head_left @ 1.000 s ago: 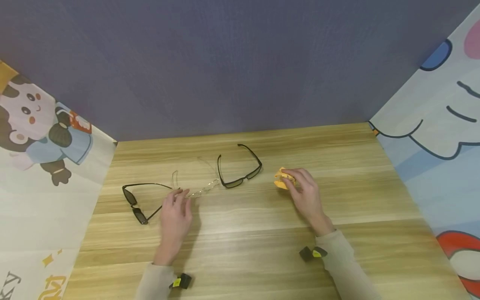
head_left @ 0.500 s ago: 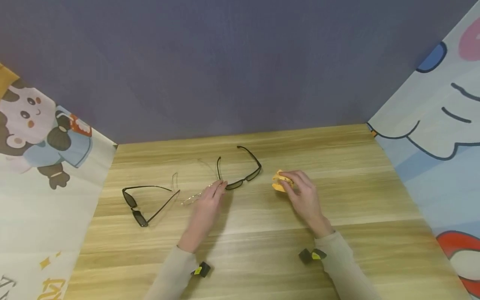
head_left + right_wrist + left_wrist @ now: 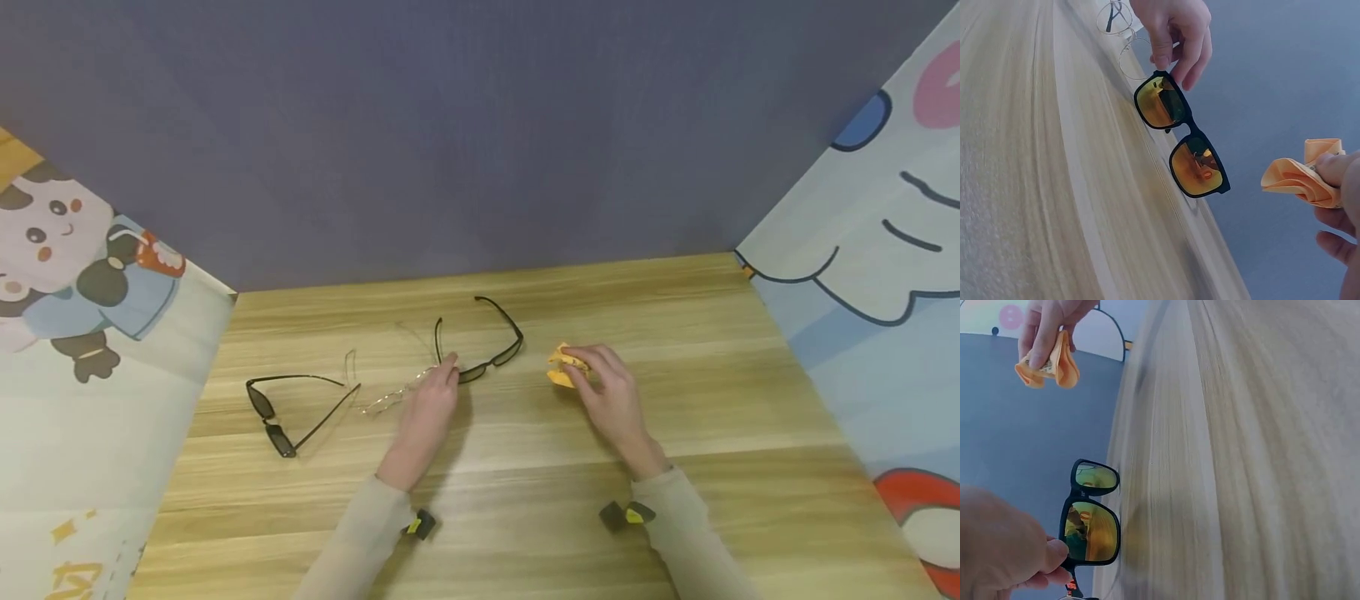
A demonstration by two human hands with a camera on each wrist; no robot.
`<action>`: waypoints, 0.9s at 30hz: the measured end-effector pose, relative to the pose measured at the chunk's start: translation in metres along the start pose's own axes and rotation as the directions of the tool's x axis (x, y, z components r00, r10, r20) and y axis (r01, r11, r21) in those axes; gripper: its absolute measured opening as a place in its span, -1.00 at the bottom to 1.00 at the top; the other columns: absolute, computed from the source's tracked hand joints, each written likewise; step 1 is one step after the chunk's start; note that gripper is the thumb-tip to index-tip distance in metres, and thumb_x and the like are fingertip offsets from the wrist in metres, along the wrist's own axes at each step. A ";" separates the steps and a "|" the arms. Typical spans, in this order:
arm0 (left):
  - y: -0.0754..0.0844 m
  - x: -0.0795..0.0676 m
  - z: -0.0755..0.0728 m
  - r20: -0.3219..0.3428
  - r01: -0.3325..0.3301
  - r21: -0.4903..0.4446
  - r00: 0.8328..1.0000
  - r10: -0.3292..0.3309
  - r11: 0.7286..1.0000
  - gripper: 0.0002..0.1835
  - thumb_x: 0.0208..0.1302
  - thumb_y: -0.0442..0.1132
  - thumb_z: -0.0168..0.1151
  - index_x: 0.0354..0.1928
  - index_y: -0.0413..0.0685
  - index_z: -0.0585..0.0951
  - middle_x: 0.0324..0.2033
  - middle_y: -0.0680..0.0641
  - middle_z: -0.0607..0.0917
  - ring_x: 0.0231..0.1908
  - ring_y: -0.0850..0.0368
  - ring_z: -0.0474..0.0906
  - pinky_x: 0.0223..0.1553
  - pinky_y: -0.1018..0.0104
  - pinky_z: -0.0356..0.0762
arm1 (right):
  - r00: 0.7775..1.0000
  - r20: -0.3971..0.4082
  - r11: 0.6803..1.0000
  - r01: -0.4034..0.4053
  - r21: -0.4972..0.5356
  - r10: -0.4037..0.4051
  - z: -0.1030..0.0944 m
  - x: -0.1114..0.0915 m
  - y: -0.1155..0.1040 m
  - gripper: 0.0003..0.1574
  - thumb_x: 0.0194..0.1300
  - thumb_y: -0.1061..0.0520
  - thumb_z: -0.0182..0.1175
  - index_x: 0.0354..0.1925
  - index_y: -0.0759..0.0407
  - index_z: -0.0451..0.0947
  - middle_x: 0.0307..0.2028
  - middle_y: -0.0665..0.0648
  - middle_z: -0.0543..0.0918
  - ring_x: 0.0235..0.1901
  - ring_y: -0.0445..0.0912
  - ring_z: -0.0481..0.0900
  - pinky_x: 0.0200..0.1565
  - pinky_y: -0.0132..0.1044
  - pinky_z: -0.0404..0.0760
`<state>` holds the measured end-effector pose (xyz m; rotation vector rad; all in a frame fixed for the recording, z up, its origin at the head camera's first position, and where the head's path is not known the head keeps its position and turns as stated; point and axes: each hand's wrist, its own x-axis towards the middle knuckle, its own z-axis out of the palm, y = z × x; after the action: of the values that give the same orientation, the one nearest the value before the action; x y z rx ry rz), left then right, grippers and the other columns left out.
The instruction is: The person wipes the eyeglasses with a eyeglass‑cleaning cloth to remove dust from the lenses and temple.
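My left hand pinches the near left corner of a pair of black-framed sunglasses between thumb and fingers. Their mirrored yellow-orange lenses show in the right wrist view, and the temples point away toward the back wall. To the right, my right hand holds a folded orange cloth above the table, apart from the sunglasses. That cloth is bunched between thumb and fingers. Just left of my left hand lie thin wire-rimmed glasses, partly covered by that hand.
A second pair of black sunglasses lies with temples unfolded at the left of the wooden table. A dark grey-blue wall stands at the back, with cartoon-printed panels at both sides.
My left hand has moved right, from over the wire-rimmed glasses to the corner of the middle sunglasses, and now pinches it. My right hand has stayed nearly in place with the cloth.
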<state>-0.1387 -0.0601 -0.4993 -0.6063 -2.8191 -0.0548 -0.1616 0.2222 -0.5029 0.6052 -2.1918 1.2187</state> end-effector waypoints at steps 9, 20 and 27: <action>-0.002 0.008 0.003 0.072 -0.017 0.051 0.997 0.013 0.999 -0.62 0.15 -0.64 0.37 0.05 -0.42 0.65 0.18 -0.34 0.64 0.14 -0.15 0.66 0.24 0.23 0.64 | 1.000 -0.008 1.000 -0.009 0.019 0.009 0.002 0.001 -0.003 -0.61 0.11 0.47 0.44 -0.05 0.33 0.70 -0.18 0.24 0.73 -0.24 0.03 0.65 -0.02 -0.68 0.57; 0.003 0.011 -0.004 0.045 -0.012 -0.158 0.999 0.020 0.987 -0.79 0.22 -0.55 0.37 -0.10 -0.29 0.71 -0.17 -0.19 0.76 -0.15 0.00 0.75 -0.13 0.40 0.78 | 1.000 0.011 1.000 0.004 0.020 -0.004 0.005 0.000 -0.010 -0.61 0.12 0.45 0.45 -0.05 0.29 0.71 -0.17 0.21 0.74 -0.21 0.05 0.68 -0.02 -0.68 0.58; 0.016 0.011 -0.011 -0.117 -0.072 -0.360 0.993 0.032 0.930 -0.85 0.34 -0.39 0.34 -0.10 -0.27 0.69 -0.22 -0.15 0.76 -0.27 0.06 0.73 -0.16 0.41 0.77 | 0.999 0.036 0.999 0.033 0.020 -0.033 0.010 0.000 -0.022 -0.63 0.15 0.36 0.46 -0.03 0.26 0.71 -0.16 0.17 0.75 -0.18 0.03 0.69 0.02 -0.63 0.58</action>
<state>-0.1390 -0.0419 -0.4861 -0.7300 -2.6992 -0.5945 -0.1508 0.2029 -0.4936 0.6740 -2.1937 1.2222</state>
